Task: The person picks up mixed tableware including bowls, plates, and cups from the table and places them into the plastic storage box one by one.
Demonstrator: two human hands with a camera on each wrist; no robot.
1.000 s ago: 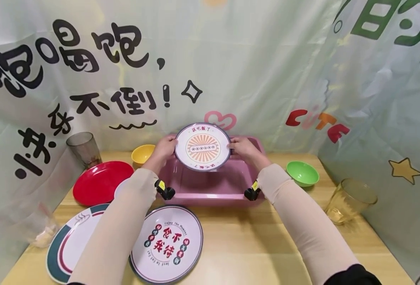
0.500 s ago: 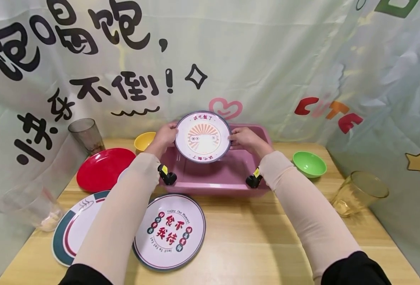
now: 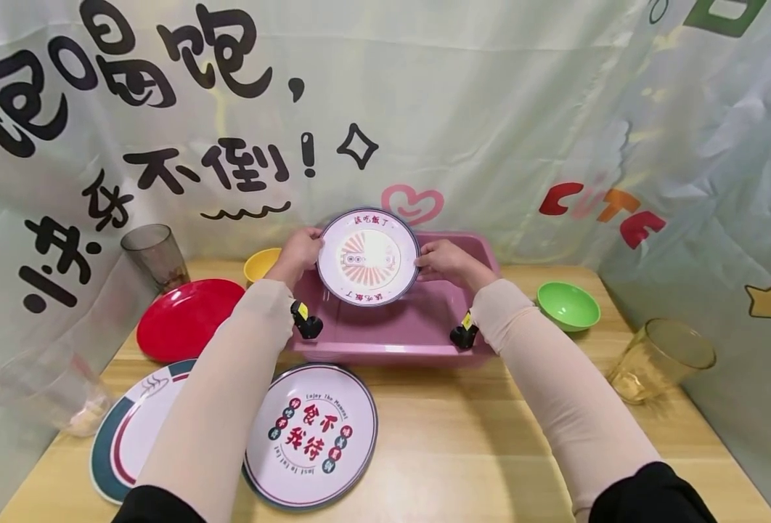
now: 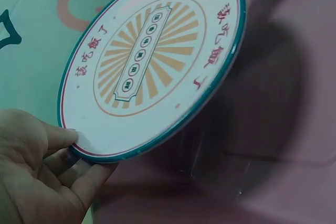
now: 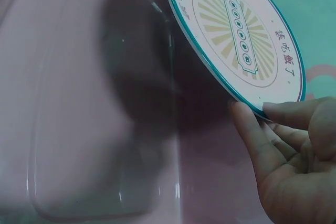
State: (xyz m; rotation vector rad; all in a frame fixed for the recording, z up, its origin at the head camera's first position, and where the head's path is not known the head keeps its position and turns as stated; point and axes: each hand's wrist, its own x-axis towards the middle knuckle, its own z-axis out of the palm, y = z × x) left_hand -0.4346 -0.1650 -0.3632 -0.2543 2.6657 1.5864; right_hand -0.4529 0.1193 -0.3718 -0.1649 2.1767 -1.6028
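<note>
A round white plate [image 3: 369, 258] with a sunburst print and blue-green rim is held tilted above the pink basin [image 3: 385, 354]. My left hand [image 3: 301, 254] pinches its left edge, thumb on the face and fingers behind, as the left wrist view shows on the plate [image 4: 147, 51]. On the opposite edge, my right hand [image 3: 449, 263] pinches the rim between thumb and fingers; the right wrist view has this hand [image 5: 294, 156] close up. Inside the basin [image 5: 79, 129] the plate's shadow falls on the wall and floor.
Left of the basin are a red plate [image 3: 189, 319], a yellow bowl [image 3: 261, 264], a grey cup [image 3: 155, 256], a clear cup [image 3: 52, 388] and a teal-rimmed plate [image 3: 133, 436]. A printed plate [image 3: 311, 436] lies in front. Rightward stand a green bowl [image 3: 568, 305] and an amber cup [image 3: 661, 359].
The head view has shifted slightly. Both hands keep hold of the plate over the basin, its tilt changing a little as glare moves across its face.
</note>
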